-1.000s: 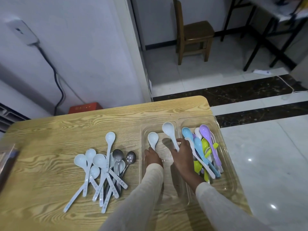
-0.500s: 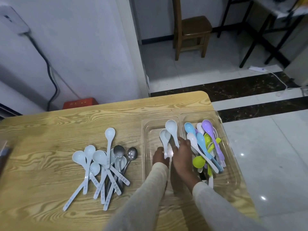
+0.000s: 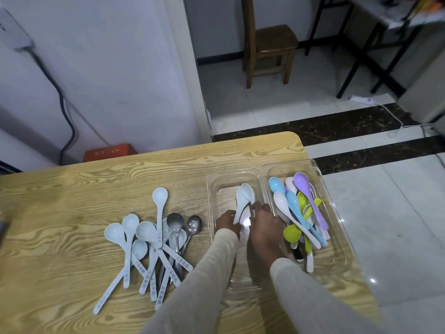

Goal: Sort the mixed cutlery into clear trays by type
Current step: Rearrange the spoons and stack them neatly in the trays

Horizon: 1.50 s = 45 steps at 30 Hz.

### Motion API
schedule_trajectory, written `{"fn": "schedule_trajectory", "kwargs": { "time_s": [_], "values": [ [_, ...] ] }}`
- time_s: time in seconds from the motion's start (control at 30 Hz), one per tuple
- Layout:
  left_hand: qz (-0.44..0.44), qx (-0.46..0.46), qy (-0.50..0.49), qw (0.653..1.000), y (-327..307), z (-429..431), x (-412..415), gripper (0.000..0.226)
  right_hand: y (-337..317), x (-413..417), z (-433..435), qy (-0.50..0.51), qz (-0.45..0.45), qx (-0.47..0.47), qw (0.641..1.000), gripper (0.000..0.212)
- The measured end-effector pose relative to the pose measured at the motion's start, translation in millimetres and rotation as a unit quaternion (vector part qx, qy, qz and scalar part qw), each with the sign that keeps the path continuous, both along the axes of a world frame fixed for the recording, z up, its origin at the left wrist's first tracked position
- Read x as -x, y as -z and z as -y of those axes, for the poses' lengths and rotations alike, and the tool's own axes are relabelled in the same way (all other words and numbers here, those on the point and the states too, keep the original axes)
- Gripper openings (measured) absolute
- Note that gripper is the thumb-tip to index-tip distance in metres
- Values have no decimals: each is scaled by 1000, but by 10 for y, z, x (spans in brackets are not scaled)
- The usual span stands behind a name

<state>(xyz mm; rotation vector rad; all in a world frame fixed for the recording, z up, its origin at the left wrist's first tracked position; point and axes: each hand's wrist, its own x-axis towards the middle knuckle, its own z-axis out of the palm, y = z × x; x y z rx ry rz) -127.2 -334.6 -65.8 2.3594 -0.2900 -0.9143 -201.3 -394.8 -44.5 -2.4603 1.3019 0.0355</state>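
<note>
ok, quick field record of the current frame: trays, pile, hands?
left tray: two white spoons, bowls nested
right tray: coloured spoons, heaped
table: unsorted pile of white spoons, metal spoons mixed in
left hand: grips the two white spoons by the handles
right hand: pinches the same spoons
status: pile not yet sorted

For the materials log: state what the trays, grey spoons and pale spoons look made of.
Trays: clear glossy plastic, probably; the table shows through. Grey spoons: likely metal; dull grey sheen. Pale spoons: plastic or melamine, it seems; smooth, opaque, printed handles.
</note>
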Motion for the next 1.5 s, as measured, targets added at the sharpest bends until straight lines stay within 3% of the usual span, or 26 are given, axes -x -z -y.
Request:
{"fn": "schedule_trajectory", "kwargs": {
  "time_s": [0.3, 0.6, 0.83, 0.97, 1.3, 1.5],
  "values": [
    [1, -20, 34, 999, 43, 18, 0, 30, 10, -74, -52, -47, -48, 0, 998, 24],
    [12, -33, 52, 998, 65, -9, -88, 32, -1, 68, 8, -47, 23, 11, 999, 21],
    [-18, -18, 22, 999, 57, -32, -123, 32, -83, -83, 36, -127, -78, 11, 989, 22],
    [-39, -10, 1, 999, 66, -14, -152, 33, -42, -252, 93, -120, -126, -19, 984, 21],
    [-32, 0, 4, 999, 86, -30, -175, 33, 12, -359, 158, -139, -138, -28, 980, 20],
    [-26, 5, 7, 1000, 114, -41, -170, 30, 0, -344, 184, -178, -155, 0, 972, 31]
  ]
}}
